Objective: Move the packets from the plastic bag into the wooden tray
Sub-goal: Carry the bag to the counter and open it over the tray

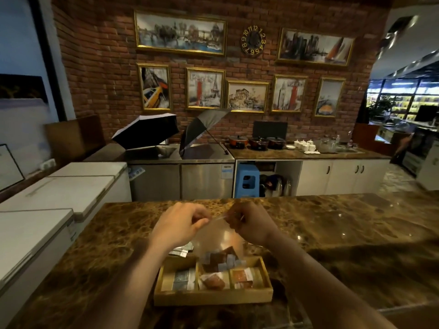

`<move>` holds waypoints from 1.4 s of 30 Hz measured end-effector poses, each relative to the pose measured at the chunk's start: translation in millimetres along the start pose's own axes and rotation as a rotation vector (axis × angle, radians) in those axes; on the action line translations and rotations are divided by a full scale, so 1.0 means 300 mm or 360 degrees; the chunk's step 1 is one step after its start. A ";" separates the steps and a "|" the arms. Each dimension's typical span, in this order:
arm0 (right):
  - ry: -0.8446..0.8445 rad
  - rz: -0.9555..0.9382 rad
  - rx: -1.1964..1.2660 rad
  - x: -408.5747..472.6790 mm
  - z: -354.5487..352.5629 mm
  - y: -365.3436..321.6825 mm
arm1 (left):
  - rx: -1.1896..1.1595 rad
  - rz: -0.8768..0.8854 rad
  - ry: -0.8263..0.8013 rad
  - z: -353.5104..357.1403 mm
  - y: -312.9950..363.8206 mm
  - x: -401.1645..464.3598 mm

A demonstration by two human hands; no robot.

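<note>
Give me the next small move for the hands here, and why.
Probably pull the bag's mouth apart. Both the left hand and right hand pinch the top edge of the plastic bag, which hangs over the wooden tray with packets still inside it.

A red brick wall (104, 74) fills the back of the room. Paintings in gold frames (179, 32) hang on it, and a round clock (253, 41) hangs between the two big ones. Below, two open umbrellas (146, 130) rest on a shiny steel counter (180, 173). To the right are pots (259, 141), white teapots (305, 144) and white cupboards (342, 175). A blue stool (247, 182) is tucked under the counter. White chest freezers (57, 193) stand on the left. The brown marble worktop (332, 222) in front is glossy with spots of light. Bright shop shelves (401, 98) glow far right.
</note>
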State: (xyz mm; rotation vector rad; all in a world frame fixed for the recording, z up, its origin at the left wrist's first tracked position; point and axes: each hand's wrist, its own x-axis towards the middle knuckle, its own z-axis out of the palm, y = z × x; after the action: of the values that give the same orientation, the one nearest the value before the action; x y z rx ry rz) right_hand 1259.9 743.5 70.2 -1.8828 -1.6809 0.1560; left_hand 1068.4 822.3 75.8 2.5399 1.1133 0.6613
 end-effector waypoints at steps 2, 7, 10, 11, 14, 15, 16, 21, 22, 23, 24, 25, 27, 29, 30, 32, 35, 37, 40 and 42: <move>-0.0013 0.0000 0.0050 0.042 -0.023 0.049 | 0.0048 0.0010 -0.0017 0.018 0.020 0.059; 0.0005 -0.0014 0.0236 0.117 -0.037 0.155 | -0.0194 -0.0108 -0.0053 0.077 0.042 0.159; 0.0242 0.0231 0.0425 0.146 -0.026 0.181 | -0.0498 -0.0276 -0.0026 0.103 0.051 0.205; 0.0336 0.0334 0.0533 0.145 -0.022 0.175 | -0.0602 -0.0342 -0.0031 0.105 0.057 0.208; 0.0318 0.0565 0.1077 0.142 0.003 0.156 | -0.1017 -0.0476 -0.0050 0.128 0.063 0.214; 0.0240 0.0595 0.1246 0.142 0.012 0.143 | -0.1136 -0.0519 -0.0051 0.135 0.063 0.215; 0.0165 0.0614 0.1377 0.143 0.022 0.132 | -0.1226 -0.0563 -0.0063 0.142 0.061 0.218; 0.0035 0.0730 0.1676 0.168 0.067 0.081 | -0.1506 -0.0730 -0.0048 0.172 0.036 0.230; 0.0039 0.0767 0.1687 0.175 0.072 0.077 | -0.1537 -0.0757 -0.0023 0.176 0.031 0.235; 0.0046 0.0795 0.1679 0.183 0.076 0.074 | -0.1548 -0.0785 0.0004 0.181 0.028 0.239; 0.0053 0.0808 0.1665 0.192 0.079 0.072 | -0.1550 -0.0814 0.0030 0.185 0.026 0.243; 0.0056 0.0818 0.1664 0.198 0.081 0.069 | -0.1562 -0.0848 0.0054 0.192 0.025 0.246; 0.0047 0.0860 0.1688 0.214 0.080 0.060 | -0.1592 -0.0885 0.0072 0.202 0.017 0.258; -0.0006 0.0917 0.1705 0.227 0.077 0.058 | -0.1615 -0.0897 0.0060 0.205 0.012 0.268; -0.0040 0.0949 0.1725 0.234 0.076 0.063 | -0.1625 -0.0898 0.0052 0.205 0.009 0.273; -0.0092 0.1026 0.1810 0.243 0.066 0.072 | -0.1661 -0.0908 0.0041 0.201 0.009 0.279; -0.0138 0.1052 0.1813 0.253 0.058 0.086 | -0.1749 -0.0921 0.0005 0.191 0.008 0.286; -0.0152 0.0992 0.1705 0.262 0.061 0.089 | -0.1760 -0.0930 -0.0015 0.189 0.005 0.295; -0.0111 0.0913 0.1618 0.272 0.068 0.085 | -0.1688 -0.0905 0.0007 0.187 0.004 0.306; -0.0094 0.0930 0.1684 0.274 0.064 0.086 | -0.1622 -0.0874 0.0017 0.184 0.007 0.314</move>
State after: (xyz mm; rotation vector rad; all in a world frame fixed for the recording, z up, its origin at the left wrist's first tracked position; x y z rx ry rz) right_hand 1288.8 826.8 66.2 -1.4246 -0.7177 1.0955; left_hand 1154.4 887.1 57.1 1.3120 1.0243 0.7988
